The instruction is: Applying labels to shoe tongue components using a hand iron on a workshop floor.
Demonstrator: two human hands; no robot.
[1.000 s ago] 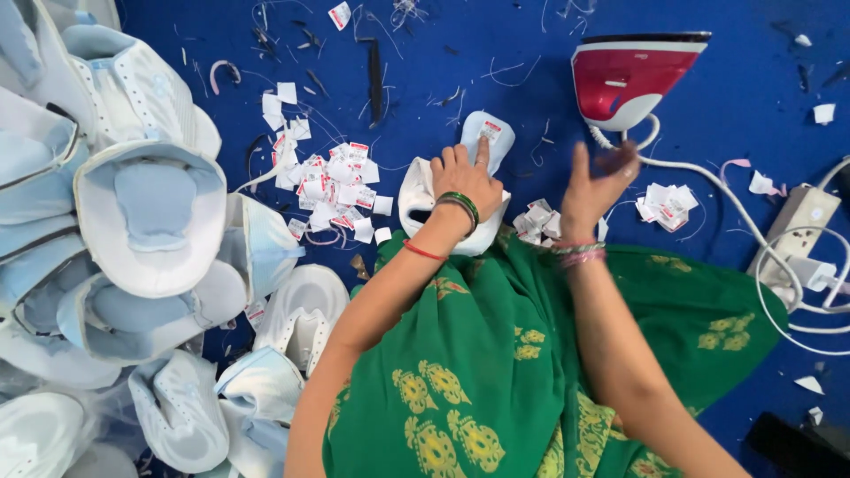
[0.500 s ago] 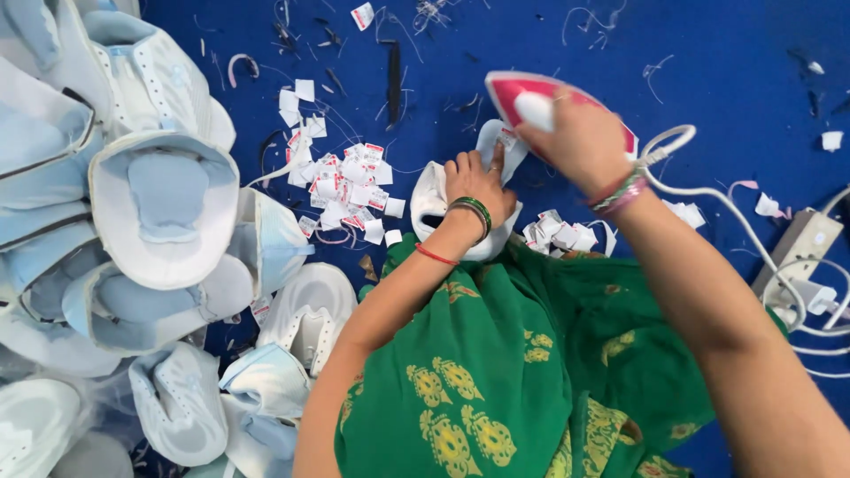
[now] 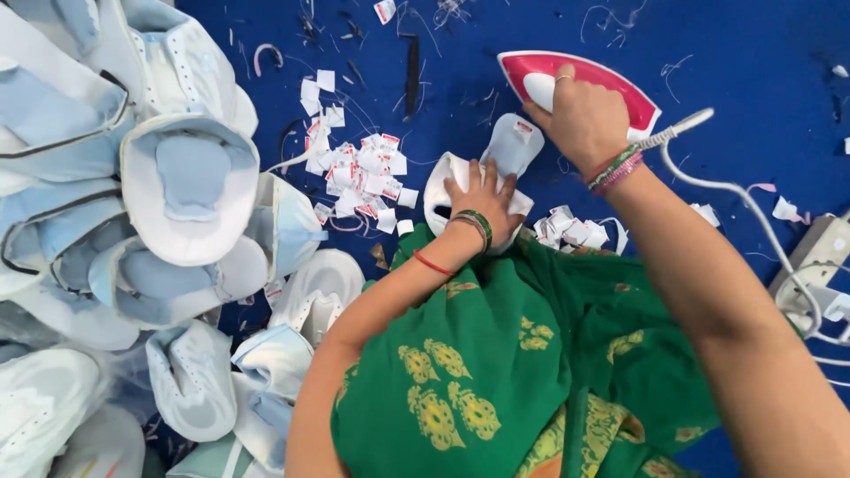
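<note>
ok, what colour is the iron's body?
Red with a white handle part, iron under the right hand; head view.

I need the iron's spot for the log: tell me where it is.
In the head view the iron sits upper right on the blue surface, gripped by the right hand, just beyond the white shoe piece.

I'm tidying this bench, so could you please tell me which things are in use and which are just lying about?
In use:
right hand gripping red iron
left hand pressing white shoe piece

Lying about:
small labels
stacked shoe uppers
power strip
</note>
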